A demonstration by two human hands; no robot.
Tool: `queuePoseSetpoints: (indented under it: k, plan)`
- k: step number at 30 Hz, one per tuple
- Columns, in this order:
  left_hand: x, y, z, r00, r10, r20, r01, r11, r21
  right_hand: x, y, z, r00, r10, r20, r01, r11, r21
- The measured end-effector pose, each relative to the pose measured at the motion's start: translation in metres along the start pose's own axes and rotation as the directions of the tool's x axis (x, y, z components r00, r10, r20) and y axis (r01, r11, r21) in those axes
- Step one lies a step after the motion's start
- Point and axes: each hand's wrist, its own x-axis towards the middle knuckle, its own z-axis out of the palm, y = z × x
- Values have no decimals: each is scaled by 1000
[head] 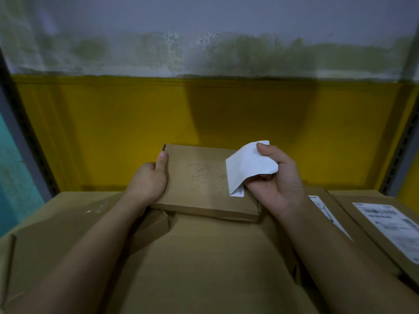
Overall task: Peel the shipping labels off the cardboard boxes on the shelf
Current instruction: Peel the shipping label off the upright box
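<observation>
A small flat cardboard box (199, 177) with a pen scribble on its top lies on larger boxes at the centre. My left hand (150, 177) grips its left edge, thumb on top. A white shipping label (247, 164) is curled up off the box, its blank back showing; only its lower corner still touches the cardboard. My right hand (276, 180) pinches the lifted label between thumb and fingers at the box's right side.
A large cardboard box (204, 257) lies under the small one. At the right, a flat box (362, 225) bears a white printed label (392, 225), and another label (322, 209) shows beside my right forearm. Behind stands a yellow and grey wall; shelf uprights frame both sides.
</observation>
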Motion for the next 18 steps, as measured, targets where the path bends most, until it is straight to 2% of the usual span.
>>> queuePoseSetpoints:
  k: [8,11,14,16,18]
  plan:
    - [0,-2,2,999,30,-39,-30,999,17,1,-2,-3,997,4,-78,-11,996,-91]
    - [0,-2,2,994,62,-88,-58,997,48,5,-2,-7,992,-40,-119,3,955,-298]
    - [-1,-1,-2,983,120,-140,-109,990,86,8,1,-8,982,-133,-135,23,791,-612]
    - [0,-4,-4,979,130,-155,-118,989,85,9,0,-10,969,-209,-133,19,599,-801]
    - [1,-7,-6,979,129,-159,-118,990,73,9,-4,-13,953,-290,-86,41,405,-913]
